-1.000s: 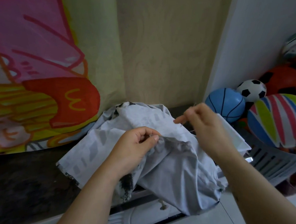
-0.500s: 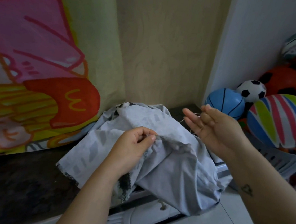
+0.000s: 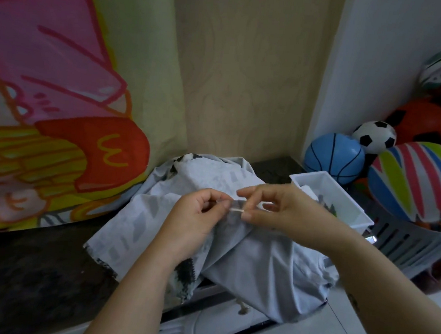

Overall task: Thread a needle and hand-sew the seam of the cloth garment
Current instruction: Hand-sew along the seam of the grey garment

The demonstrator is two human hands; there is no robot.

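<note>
On the dark worktop (image 3: 29, 269) the grey garment (image 3: 133, 220) lies bunched. The left hand (image 3: 195, 218) pinches its seam; what seems the needle (image 3: 236, 210) meets it, pinched by the right hand (image 3: 285, 210). Stitching, I judge: next, push it through the fold.

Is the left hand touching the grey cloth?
Touching. The head view shows the left hand pinching a fold of the grey cloth between thumb and forefinger.
</note>
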